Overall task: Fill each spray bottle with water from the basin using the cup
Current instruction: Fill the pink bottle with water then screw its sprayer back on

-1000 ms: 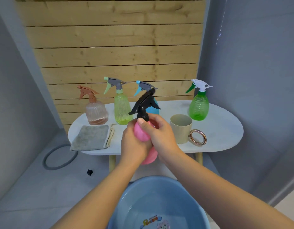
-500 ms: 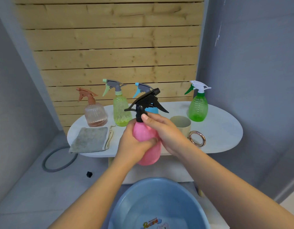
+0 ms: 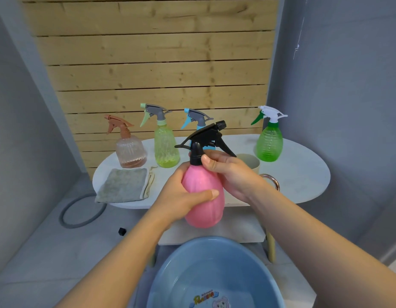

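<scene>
My left hand (image 3: 181, 196) grips the body of a pink spray bottle (image 3: 203, 201), held upright above the blue basin (image 3: 170, 267) of water. My right hand (image 3: 232, 172) grips the neck collar under its black trigger head (image 3: 209, 137). A beige cup (image 3: 251, 162) with a copper ring handle (image 3: 273, 181) stands on the white table (image 3: 303, 174), mostly hidden behind my right hand. At the back of the table stand a brown-topped clear bottle (image 3: 129, 150), a yellow-green bottle (image 3: 164, 147), a blue bottle (image 3: 197, 118) largely hidden by the pink one, and a green bottle (image 3: 269, 141).
A folded grey cloth (image 3: 123, 185) lies on the table's left front. A grey hose loop (image 3: 81, 212) and a small black piece (image 3: 121, 231) lie on the floor at the left. A wooden slat wall stands behind the table.
The black trigger head has turned round on the pink bottle under my right hand, its nozzle now pointing up and right. The bottle sits a little higher and more upright.
</scene>
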Demonstrator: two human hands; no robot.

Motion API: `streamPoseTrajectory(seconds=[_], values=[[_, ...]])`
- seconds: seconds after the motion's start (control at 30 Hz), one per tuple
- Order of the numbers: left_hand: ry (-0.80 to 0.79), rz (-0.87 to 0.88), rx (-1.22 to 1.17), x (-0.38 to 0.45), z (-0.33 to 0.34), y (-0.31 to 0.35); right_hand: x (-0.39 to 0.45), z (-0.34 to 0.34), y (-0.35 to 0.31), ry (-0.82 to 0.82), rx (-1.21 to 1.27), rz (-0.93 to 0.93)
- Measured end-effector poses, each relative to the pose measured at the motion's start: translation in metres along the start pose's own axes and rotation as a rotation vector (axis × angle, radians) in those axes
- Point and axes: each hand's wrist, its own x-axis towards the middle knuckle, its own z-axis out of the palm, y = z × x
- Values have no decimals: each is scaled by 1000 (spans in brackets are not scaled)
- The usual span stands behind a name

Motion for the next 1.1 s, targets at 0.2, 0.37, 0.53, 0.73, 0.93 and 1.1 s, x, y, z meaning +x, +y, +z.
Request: streamPoseTrajectory(seconds=[0.2,0.37,0.53,0.73,0.93,1.1], values=[[36,17,-33,0,0,3,-2,9,0,88,-35,-129],[16,34,-38,-1,-1,1,2,8,4,67,-148,-125],[32,9,-56,0,-2,-1,-2,0,-2,-112,-42,-56],[58,-2,-16,2,3,0,5,9,6,127,-128,-95],[94,-5,-27,1,2,0,2,2,-2,-21,1,-14],[88,-21,-9,0,3,2,5,4,3,68,-5,-42]])
